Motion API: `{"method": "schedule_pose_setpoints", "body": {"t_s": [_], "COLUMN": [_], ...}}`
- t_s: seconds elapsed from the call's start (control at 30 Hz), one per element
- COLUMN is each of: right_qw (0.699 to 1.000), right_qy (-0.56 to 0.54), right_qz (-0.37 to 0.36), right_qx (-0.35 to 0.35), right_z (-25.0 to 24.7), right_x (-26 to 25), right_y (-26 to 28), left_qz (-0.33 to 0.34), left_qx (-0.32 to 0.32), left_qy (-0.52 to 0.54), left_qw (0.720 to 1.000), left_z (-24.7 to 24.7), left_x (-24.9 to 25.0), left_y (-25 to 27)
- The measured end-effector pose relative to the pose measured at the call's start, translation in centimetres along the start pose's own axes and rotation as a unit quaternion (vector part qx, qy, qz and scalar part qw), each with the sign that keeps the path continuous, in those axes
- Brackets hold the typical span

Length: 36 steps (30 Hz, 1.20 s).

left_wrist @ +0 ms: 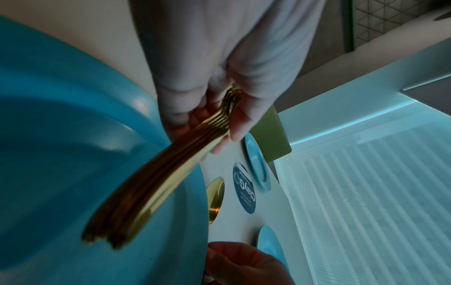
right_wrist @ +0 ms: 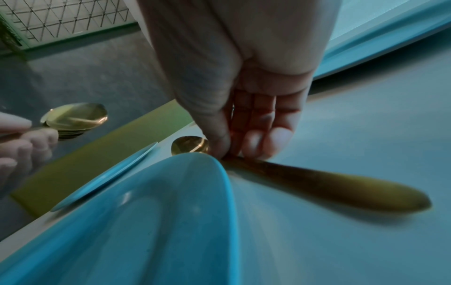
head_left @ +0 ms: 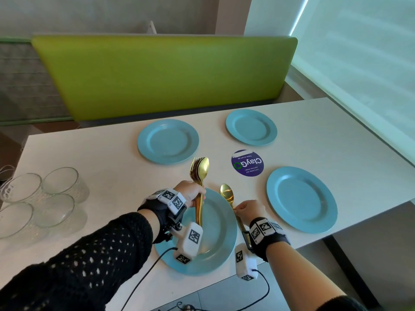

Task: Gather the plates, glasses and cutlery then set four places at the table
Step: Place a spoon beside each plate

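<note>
Several blue plates lie on the white table (head_left: 94,158): one far left (head_left: 168,141), one far right (head_left: 251,127), one at the right (head_left: 301,199), and the near plate (head_left: 215,234) under my hands. My left hand (head_left: 190,193) grips a bundle of gold forks and spoons (head_left: 199,173) upright over the near plate (left_wrist: 61,154). My right hand (head_left: 248,209) pinches the handle of a single gold spoon (head_left: 227,193) just right of the near plate's rim. In the right wrist view the spoon (right_wrist: 341,185) lies low on the table beside the plate (right_wrist: 146,221).
Several clear glasses (head_left: 42,198) are grouped at the table's left end. A round purple sticker (head_left: 247,163) sits between the plates. A green bench back (head_left: 166,72) runs behind the table, and a window blind (head_left: 359,63) is on the right.
</note>
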State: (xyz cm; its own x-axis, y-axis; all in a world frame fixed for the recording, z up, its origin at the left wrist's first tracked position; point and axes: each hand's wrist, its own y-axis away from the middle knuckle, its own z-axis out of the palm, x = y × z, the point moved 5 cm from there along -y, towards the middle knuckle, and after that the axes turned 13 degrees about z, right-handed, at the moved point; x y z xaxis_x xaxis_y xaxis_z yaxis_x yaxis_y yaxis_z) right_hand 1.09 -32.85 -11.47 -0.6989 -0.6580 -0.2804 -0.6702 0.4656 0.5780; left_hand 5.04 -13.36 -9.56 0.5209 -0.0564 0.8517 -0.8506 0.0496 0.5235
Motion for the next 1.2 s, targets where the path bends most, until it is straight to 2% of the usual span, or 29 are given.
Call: {"method": "schedule_pose_setpoints", "body": {"t_s": [0.2, 0.3, 0.37, 0.5, 0.63, 0.8, 1.0, 1.2], "right_qw": [0.999, 0.997, 0.993, 0.969, 0.945, 0.920, 0.918, 0.915], "right_qy": [-0.030, -0.067, -0.103, -0.199, -0.282, -0.357, -0.367, -0.373], "right_qz": [0.005, -0.026, -0.054, -0.077, -0.060, -0.037, -0.023, -0.017], "right_qx": [0.025, 0.028, -0.004, -0.124, -0.154, -0.158, -0.147, -0.150], "right_z": [-1.1, -2.1, -2.2, -2.1, -3.4, -5.1, -7.5, -11.3], "right_x": [-0.1, -1.7, -3.3, -6.3, -6.9, -5.6, -4.7, -3.9], "right_y": [-0.1, 0.8, 1.7, 4.0, 4.5, 3.9, 1.7, -1.9], "left_qz": [0.003, 0.019, 0.034, 0.060, 0.083, 0.094, 0.092, 0.094], "left_qx": [-0.016, -0.036, -0.055, -0.103, -0.128, -0.158, -0.178, -0.157], "left_qy": [-0.003, -0.012, -0.013, -0.003, -0.001, 0.012, 0.006, 0.002], "left_qw": [1.000, 0.999, 0.998, 0.993, 0.988, 0.983, 0.980, 0.983], "left_z": [0.0, 0.3, 0.7, 1.9, 2.9, 4.6, 7.9, 11.8], "left_x": [0.1, 0.3, 0.7, 2.1, 3.9, 5.2, 6.7, 8.5], "left_y": [0.0, 0.0, 0.2, 0.4, 0.2, 0.2, -0.7, -3.3]}}
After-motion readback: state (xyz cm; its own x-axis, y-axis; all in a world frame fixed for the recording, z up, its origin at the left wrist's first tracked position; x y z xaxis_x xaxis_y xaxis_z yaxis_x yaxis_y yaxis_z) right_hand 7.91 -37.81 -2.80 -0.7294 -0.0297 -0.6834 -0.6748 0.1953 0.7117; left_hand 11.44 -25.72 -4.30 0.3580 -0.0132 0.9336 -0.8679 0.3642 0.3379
